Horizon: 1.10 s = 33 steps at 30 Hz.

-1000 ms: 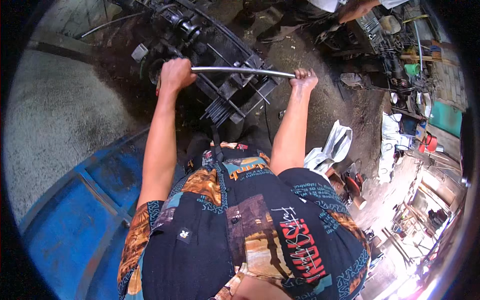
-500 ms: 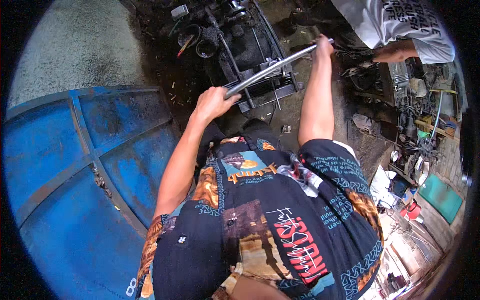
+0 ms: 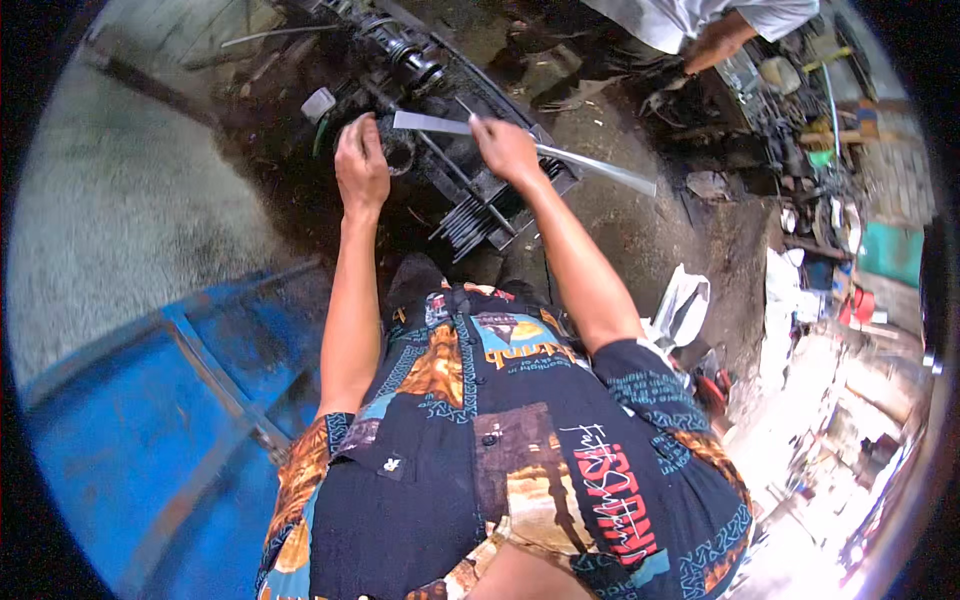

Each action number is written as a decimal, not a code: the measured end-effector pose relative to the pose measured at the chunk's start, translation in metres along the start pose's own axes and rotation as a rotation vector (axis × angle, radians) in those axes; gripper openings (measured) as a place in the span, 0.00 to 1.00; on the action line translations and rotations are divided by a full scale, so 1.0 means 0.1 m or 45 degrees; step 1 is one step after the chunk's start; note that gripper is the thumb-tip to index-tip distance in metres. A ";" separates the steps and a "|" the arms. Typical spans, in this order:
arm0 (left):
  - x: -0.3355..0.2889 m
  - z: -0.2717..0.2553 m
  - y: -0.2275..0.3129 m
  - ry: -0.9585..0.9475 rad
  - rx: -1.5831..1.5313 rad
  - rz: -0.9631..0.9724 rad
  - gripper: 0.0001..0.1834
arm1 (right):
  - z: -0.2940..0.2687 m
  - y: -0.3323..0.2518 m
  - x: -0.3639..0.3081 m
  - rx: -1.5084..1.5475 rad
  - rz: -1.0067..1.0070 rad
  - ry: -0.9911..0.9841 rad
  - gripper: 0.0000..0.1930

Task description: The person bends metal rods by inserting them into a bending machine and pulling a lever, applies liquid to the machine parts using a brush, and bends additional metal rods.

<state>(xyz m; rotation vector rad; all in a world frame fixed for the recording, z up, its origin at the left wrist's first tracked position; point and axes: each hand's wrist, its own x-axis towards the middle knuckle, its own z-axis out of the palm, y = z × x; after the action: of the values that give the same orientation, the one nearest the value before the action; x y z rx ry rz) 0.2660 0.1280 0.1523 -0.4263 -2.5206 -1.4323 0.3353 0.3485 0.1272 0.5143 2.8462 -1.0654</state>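
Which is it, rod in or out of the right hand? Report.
In: the right hand grips the rod, which sticks out on both sides.

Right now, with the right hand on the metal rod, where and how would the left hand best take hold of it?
Probably by the left end of the metal rod, coming from the left: the left hand is empty and just beside that end. The right hand grips near the middle, and the slim, long shape suits fingers wrapped around it.
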 end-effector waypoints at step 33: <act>0.06 0.67 -0.21 -1.186 0.226 0.789 0.37 | 0.82 0.73 -0.73 -0.334 0.431 0.760 0.16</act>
<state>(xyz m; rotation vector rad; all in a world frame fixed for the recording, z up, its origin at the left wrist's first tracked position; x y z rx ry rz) 0.2506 0.1765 0.1032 -1.9917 -2.6380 -0.8373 0.4227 0.3254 0.0315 1.4252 3.1186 -0.5287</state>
